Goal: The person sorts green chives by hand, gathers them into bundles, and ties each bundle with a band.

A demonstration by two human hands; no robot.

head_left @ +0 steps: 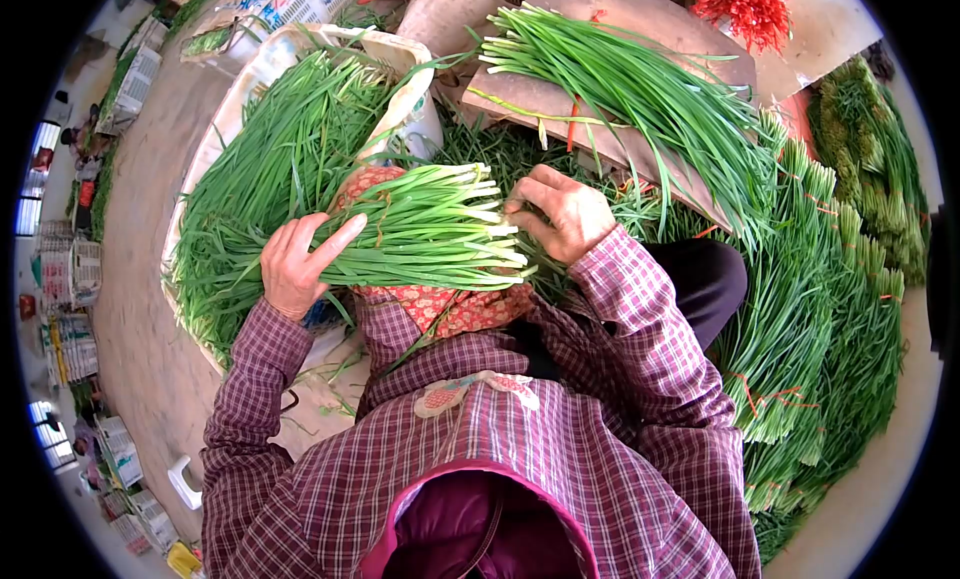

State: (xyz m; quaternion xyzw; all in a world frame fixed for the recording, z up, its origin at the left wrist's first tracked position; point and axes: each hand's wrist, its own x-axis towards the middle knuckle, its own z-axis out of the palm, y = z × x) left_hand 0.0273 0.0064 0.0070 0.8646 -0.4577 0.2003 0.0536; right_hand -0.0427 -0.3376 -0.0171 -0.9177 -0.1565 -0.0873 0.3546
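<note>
In the head view, the green bunch (415,229) lay on patterned cloth (455,309) by the right edge of the tub (408,97). The left hand (295,267), half-open, touched it; the right hand (565,214) curled at its pale ends (497,231). Neither hand's hold could be told.

leafy green bunch (420,229) | long, slender stalks with whitish stem ends | gathered side by side, ends slightly uneven | lying crosswise, pale ends pointing right, leaves running left | resting over the red floral cloth (480,309)
</note>
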